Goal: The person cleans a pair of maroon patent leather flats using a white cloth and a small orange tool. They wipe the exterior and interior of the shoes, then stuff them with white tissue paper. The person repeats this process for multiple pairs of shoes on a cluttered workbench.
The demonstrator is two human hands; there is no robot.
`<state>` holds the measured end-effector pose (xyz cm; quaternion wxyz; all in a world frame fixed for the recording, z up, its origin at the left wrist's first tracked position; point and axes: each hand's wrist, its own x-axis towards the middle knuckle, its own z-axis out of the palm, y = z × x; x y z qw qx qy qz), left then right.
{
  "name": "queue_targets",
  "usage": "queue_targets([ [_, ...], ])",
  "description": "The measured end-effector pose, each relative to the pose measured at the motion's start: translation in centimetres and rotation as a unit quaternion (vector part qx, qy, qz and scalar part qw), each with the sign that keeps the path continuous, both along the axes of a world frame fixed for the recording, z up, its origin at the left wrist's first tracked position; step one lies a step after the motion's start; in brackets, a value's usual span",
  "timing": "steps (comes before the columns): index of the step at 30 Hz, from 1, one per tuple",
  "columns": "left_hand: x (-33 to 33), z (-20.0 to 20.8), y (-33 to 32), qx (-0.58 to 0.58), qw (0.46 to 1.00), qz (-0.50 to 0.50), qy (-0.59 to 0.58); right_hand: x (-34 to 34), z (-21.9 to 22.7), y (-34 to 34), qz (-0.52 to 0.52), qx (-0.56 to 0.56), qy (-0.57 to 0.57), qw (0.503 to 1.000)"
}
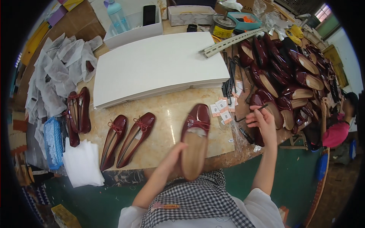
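My left hand is closed on the side of a dark red patent ballet flat, which has a bow and a tan insole. The shoe is held toe away from me, above the table's front edge. Off to the right, my right hand pinches a thin black stick, in front of the heaped shoes. Left of the held shoe lies a pair of matching flats, each with a dark stick lengthwise inside. More black sticks lie beside several white tags.
A stack of white paper fills the table's middle. Dark red shoes are heaped at right, with a metal rail nearby. At left are crumpled tissue-wrapped shoes, a blue basket and white sheets. Another person is at far right.
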<state>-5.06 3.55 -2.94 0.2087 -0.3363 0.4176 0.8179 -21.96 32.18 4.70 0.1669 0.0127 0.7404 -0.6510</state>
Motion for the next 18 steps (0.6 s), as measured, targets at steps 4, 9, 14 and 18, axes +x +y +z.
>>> queue_targets([
  [4,0.6,2.7,-1.0,0.158,0.983,0.006,0.091,-1.0,-4.8,-1.3,-0.005,0.359,0.372,0.856],
  [9,0.5,1.3,-4.3,-0.075,0.957,0.204,0.191,6.8,2.3,-11.9,0.111,0.144,0.198,0.963],
  [14,0.6,0.7,-5.8,-0.218,0.907,0.251,0.258,10.8,4.6,-17.0,0.308,0.109,0.110,0.939],
  [18,1.1,0.5,-6.1,-0.233,0.897,0.258,0.273,10.6,5.0,-17.9,0.333,0.096,0.085,0.934],
])
